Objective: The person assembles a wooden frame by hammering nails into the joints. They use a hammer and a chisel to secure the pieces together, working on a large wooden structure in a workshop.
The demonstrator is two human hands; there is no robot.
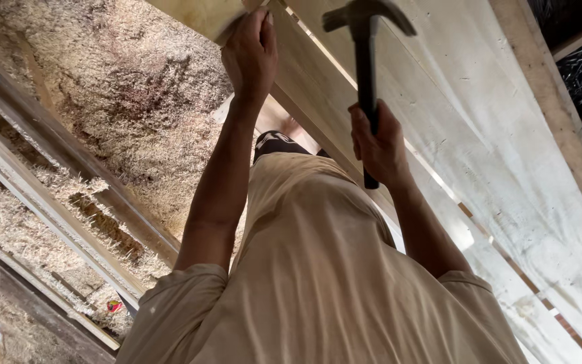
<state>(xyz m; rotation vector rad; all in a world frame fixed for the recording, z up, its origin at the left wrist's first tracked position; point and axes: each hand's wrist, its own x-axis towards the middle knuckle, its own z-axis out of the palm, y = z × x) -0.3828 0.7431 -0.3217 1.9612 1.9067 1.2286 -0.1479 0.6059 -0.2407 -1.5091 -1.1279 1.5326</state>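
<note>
The right hand (380,145) is wrapping its fingers tightly around the black handle of a hammer (366,81), whose long axis is running upward to a dark metal head near the top edge of the view. The left hand (250,50) is lying just left of that head, fingers curled over the end of a pale, smooth-sawn board (200,15). Wide, rough whitish planks (479,135) are stretching along the right side, and loose straw-like shavings (122,87) are covering the ground.

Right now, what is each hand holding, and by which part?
The right hand grips a black hammer low on its handle, head raised. The left hand presses on the end of a pale wooden board.
</note>
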